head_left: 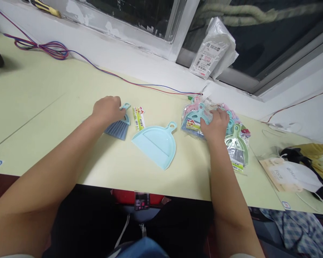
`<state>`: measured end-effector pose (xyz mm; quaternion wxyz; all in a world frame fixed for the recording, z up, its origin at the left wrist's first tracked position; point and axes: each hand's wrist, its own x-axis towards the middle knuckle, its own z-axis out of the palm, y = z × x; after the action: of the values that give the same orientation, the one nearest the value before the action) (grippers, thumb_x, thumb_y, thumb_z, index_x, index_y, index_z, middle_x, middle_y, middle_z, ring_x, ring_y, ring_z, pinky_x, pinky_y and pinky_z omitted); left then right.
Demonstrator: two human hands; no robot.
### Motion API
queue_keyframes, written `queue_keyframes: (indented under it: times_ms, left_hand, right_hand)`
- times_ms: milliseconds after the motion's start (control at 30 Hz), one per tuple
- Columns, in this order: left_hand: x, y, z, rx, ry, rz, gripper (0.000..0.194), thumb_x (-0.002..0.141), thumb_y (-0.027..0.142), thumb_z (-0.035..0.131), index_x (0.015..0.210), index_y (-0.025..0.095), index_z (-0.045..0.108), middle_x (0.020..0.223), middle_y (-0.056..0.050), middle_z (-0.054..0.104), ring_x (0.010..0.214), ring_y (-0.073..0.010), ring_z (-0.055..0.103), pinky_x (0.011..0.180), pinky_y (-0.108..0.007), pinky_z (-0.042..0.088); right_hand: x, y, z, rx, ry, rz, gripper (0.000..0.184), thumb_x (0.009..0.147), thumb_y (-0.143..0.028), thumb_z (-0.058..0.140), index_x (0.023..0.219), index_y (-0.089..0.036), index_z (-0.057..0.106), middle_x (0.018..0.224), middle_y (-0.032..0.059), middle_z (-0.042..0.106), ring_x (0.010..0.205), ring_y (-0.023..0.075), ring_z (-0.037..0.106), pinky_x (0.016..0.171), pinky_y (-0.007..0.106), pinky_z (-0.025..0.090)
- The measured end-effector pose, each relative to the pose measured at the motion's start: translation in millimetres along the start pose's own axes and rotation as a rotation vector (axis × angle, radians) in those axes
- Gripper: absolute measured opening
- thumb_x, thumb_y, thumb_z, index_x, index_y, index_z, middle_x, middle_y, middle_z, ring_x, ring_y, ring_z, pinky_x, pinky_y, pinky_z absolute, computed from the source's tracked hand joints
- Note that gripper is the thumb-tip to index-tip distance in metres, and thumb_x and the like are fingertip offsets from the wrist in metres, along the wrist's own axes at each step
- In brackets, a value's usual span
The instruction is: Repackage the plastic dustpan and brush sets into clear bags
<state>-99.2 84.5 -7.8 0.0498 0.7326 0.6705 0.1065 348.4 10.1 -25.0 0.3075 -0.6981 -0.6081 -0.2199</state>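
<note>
My left hand (107, 109) is closed around a small light-blue hand brush (118, 129), its grey-blue bristles against the table. Just right of the brush lies a printed label card (139, 118). A loose light-blue dustpan (157, 144) lies flat in the middle, its looped handle pointing away from me. My right hand (215, 123) grips the edge of a bagged blue dustpan and brush set (195, 118), with the thumb over its near side and the fingertips partly hidden. More bagged sets lie under and beside it, including a green one (237, 145).
Red and blue wire (55, 50) runs along the back of the pale table (56, 86). A plastic-wrapped packet (208, 53) leans on the window ledge beside the frame. At right lie a face mask packet (278, 173) and yellow cloth. A screwdriver (47, 8) rests on the ledge.
</note>
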Motion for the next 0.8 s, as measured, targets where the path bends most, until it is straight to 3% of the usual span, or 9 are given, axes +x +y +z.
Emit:
queue_keyframes:
  times_ms: [67,167,267,367,533,667,733,800]
  left_hand:
    - [-1,1,-0.5,-0.020,0.033,0.010,0.037,0.091,0.049,0.063,0.117,0.023,0.072,0.117,-0.016,0.075,0.109,-0.0364,0.067,0.078,-0.042,0.050]
    - [-3,5,-1.6,-0.028,0.054,0.041,0.033,0.093,0.046,0.061,0.115,0.024,0.071,0.119,-0.015,0.076,0.108,-0.0351,0.067,0.076,-0.041,0.048]
    - [-5,8,-1.9,-0.027,0.075,0.062,0.029,0.094,0.043,0.060,0.112,0.023,0.071,0.119,-0.014,0.075,0.108,-0.0345,0.067,0.075,-0.040,0.047]
    - [-5,9,-2.0,-0.038,0.103,0.072,0.026,0.095,0.042,0.059,0.109,0.023,0.071,0.116,-0.013,0.076,0.106,-0.0338,0.068,0.074,-0.039,0.045]
    - [-5,9,-2.8,-0.047,0.126,0.106,0.024,0.097,0.040,0.057,0.107,0.023,0.072,0.113,-0.012,0.077,0.104,-0.0328,0.070,0.073,-0.039,0.045]
    - [-13,18,-4.8,-0.121,0.204,0.212,0.024,0.099,0.037,0.056,0.105,0.022,0.073,0.110,-0.010,0.078,0.099,-0.0299,0.071,0.072,-0.038,0.043]
    - [-20,27,-5.0,-0.168,0.226,0.304,0.025,0.100,0.037,0.055,0.103,0.021,0.074,0.106,-0.010,0.079,0.096,-0.0280,0.071,0.072,-0.037,0.043]
    - [-28,36,-3.2,-0.200,0.215,0.430,0.028,0.102,0.037,0.053,0.095,0.020,0.074,0.098,-0.009,0.078,0.089,-0.0255,0.071,0.070,-0.036,0.042]
  right_hand:
    - [1,20,11,-0.100,-0.016,0.025,0.053,0.083,-0.034,0.065,0.132,-0.012,0.068,0.155,0.0249,0.057,0.152,0.0448,0.041,0.124,0.070,0.032]
    - [-1,33,25,-0.140,-0.016,0.050,0.036,0.090,-0.028,0.056,0.118,-0.015,0.074,0.144,0.0204,0.068,0.146,0.0422,0.049,0.124,0.068,0.032]
    - [-1,31,29,-0.093,0.029,0.050,0.031,0.095,-0.023,0.050,0.106,-0.017,0.078,0.128,0.0172,0.077,0.134,0.0391,0.060,0.121,0.063,0.038]
    - [-2,21,23,0.004,0.033,-0.048,0.030,0.096,-0.023,0.050,0.106,-0.018,0.079,0.124,0.0152,0.079,0.127,0.0359,0.066,0.119,0.059,0.044]
    - [-15,-11,4,0.102,-0.155,-0.203,0.025,0.092,-0.021,0.057,0.104,-0.019,0.079,0.119,0.0136,0.080,0.120,0.0356,0.069,0.116,0.056,0.048]
    - [-25,-55,-18,0.211,-0.174,-0.244,0.035,0.093,-0.020,0.055,0.121,-0.018,0.076,0.127,0.0153,0.077,0.124,0.0351,0.067,0.116,0.054,0.048]
    - [-30,-79,-31,0.287,-0.171,-0.231,0.028,0.097,-0.024,0.054,0.115,-0.021,0.076,0.119,0.0132,0.079,0.117,0.0332,0.069,0.109,0.049,0.051]
    - [-35,-99,-43,0.356,-0.276,-0.213,0.023,0.101,-0.030,0.052,0.097,-0.023,0.074,0.098,0.0097,0.079,0.092,0.0279,0.071,0.089,0.041,0.054]
